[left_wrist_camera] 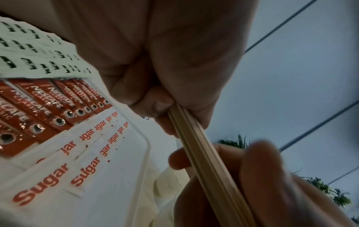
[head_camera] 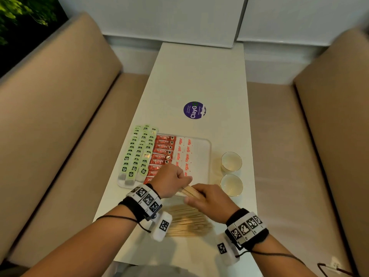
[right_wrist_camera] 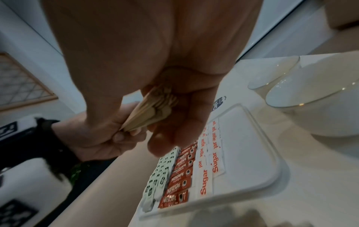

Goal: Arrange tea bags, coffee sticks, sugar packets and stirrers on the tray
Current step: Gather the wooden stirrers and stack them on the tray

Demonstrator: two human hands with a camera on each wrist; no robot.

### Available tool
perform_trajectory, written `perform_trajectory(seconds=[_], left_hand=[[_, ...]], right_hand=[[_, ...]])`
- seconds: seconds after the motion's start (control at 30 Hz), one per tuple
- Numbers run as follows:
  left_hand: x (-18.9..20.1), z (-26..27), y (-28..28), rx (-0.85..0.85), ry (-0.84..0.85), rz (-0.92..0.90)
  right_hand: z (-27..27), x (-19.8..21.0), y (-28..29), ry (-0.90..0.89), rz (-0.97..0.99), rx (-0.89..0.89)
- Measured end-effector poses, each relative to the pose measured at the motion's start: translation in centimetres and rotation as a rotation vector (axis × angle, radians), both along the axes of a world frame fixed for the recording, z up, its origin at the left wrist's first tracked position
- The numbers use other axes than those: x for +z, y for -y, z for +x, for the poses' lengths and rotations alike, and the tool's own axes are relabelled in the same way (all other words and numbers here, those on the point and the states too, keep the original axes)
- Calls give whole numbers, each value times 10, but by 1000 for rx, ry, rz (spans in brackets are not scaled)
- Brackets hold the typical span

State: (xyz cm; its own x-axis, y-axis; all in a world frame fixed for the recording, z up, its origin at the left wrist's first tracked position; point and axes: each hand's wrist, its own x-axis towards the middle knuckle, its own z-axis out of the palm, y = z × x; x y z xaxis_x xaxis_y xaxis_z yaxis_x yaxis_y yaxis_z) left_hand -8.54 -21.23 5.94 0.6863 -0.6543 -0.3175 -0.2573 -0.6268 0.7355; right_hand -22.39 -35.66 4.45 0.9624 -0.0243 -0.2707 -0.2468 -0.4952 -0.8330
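A white tray (head_camera: 208,156) holds rows of green tea bags (head_camera: 137,154), red coffee sticks (head_camera: 162,151) and white sugar packets (head_camera: 185,152); its right part is bare. Just in front of the tray, my left hand (head_camera: 178,179) grips one end of a bundle of wooden stirrers (head_camera: 191,191), pinched between thumb and fingers (left_wrist_camera: 161,104). My right hand (head_camera: 205,196) curls round the other end, where the rounded stirrer ends (right_wrist_camera: 155,106) rest against its palm. The bundle (left_wrist_camera: 200,153) is off the table. More stirrers (head_camera: 187,220) lie loose on the table under my wrists.
Two white gold-rimmed cups (head_camera: 231,161) (head_camera: 231,184) stand right of the tray. A purple round sticker (head_camera: 194,109) lies on the narrow white table (head_camera: 199,76) beyond it. Beige bench seats (head_camera: 60,126) flank both sides.
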Motion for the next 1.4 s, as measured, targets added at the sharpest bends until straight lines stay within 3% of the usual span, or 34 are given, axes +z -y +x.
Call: perform_trajectory(seconds=[0.1,0.37,0.6,0.87,1.07,1.2,1.3,1.4], left_hand=[[-1,3,7,-106,29,29],[-13,22,20,-137,166,110],[-34,60,49,-424,258,218],[-51,103,93,-643,209,275],[-68,131,121,-582,172,265],[-73,141,127,-369,98,204],[-83,150,126,-270,180,207],[-92,157,123,-278,215,281]], right_hand=[[2,-7,-11,-35,-86,56],[15,-20,-21,-76,4,-188],[39,-41,-28,-191,35,-273],[92,-52,0,-251,-227,-328],[129,-66,20,-339,-215,-409],[149,-75,35,-376,-218,-450],[162,-78,48,-408,-245,-486],[175,-82,53,-431,-270,-482]])
